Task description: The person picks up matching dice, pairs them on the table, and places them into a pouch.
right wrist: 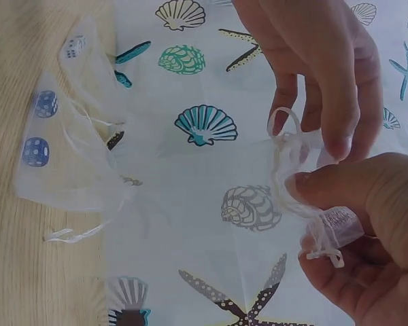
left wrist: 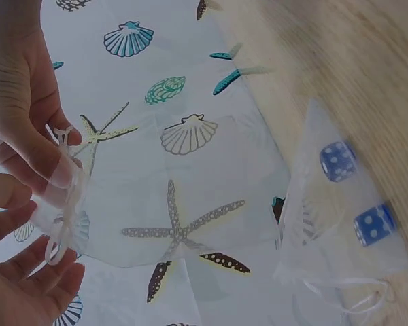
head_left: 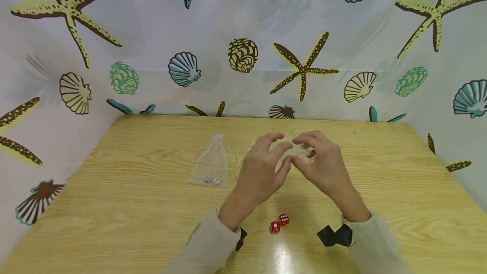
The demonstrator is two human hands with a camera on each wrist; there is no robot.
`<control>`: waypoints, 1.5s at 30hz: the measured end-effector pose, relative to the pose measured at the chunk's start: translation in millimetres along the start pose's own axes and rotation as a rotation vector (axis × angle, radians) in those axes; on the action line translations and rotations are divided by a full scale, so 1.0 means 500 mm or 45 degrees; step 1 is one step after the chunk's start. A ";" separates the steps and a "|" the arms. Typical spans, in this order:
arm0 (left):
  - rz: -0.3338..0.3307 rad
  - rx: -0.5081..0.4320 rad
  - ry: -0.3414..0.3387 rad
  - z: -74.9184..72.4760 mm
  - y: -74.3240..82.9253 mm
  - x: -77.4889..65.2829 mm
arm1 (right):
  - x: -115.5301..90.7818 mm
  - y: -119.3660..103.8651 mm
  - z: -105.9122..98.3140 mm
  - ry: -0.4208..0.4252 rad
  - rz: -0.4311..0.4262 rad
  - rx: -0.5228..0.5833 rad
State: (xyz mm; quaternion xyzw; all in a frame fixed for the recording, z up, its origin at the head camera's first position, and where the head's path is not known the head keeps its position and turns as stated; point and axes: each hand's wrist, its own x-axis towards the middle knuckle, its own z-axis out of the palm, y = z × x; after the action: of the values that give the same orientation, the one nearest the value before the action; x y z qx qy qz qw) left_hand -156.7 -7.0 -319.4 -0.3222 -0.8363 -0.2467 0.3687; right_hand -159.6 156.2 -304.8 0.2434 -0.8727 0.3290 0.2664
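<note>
Both hands are at a small white sheer drawstring bag (right wrist: 289, 163), one at each side of its gathered mouth. My left hand (head_left: 260, 170) pinches its left side, thumb toward the other thumb. My right hand (head_left: 325, 162) pinches the opposite side, its thumb on the gathered edge and its fingers curled behind. Thin cord loops (left wrist: 60, 248) stick out at the bag's ends. In the head view the hands partly cover the bag. Two red dice (head_left: 274, 227) lie on the table in front of the hands.
A sheer bag (head_left: 211, 160) with two white dice lies on the table at the left. Beside it, mostly behind my left hand in the head view, lies another sheer bag (left wrist: 313, 244) with two blue dice. A shell-and-starfish cloth (head_left: 217, 24) hangs behind the wooden table (head_left: 125, 206).
</note>
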 end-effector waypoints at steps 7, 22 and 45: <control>0.000 0.187 -0.071 0.001 -0.004 -0.004 | -0.003 -0.005 0.013 0.009 -0.016 -0.041; -0.058 0.338 -0.106 0.007 -0.008 -0.012 | -0.014 -0.016 0.031 -0.021 0.035 -0.253; -0.141 0.194 -0.609 0.017 -0.007 -0.014 | -0.047 0.010 0.011 -0.216 0.053 -0.286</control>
State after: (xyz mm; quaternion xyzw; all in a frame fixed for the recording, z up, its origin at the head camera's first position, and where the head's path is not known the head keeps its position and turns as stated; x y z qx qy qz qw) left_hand -159.4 -6.6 -330.6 -0.2963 -0.9323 -0.1195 0.1694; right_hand -147.3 161.4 -325.3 0.2209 -0.9283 0.2129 0.2102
